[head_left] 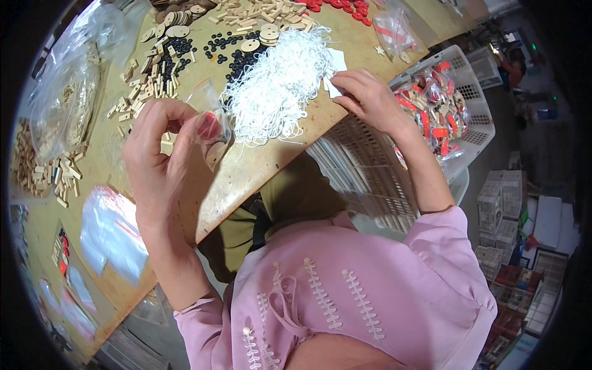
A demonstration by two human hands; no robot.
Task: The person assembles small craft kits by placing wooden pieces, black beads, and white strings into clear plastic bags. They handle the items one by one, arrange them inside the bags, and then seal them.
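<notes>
Holding a small clear bag [223, 126] in the left grip [157, 139], closed with thumb and fingers on its left side, above the counter [259, 157] close to the front edge and just left of the heap of white string [277, 86]. Carrying, by the look of it, a red piece [210, 126] beside the thumb and a wooden disc [216, 153] lower down. Pinched by the side rather than wrapped in the palm, probably to leave the contents and both ends free. Running lengthwise from a far upper end down toward the counter's near edge, with a slight lean to the right at the bottom; hard to say which end opens.

Reaching with the right grip [373, 102] to white slips [338, 60] at the right side of the string. Bent, with thumb and fingertips close together there; cannot tell whether clamped on a slip or only touching. Placed beside the string presumably for a short reach.

Heaped apart farther back: black beads [240, 65], wooden sticks [246, 12] and red parts [359, 7], likely sorted by kind for quick finding. Laid flat at the left: more empty-looking bags [114, 231], perhaps for left-side access. Standing beyond the counter's right side: a white crate [481, 108] of filled bags [441, 114].
</notes>
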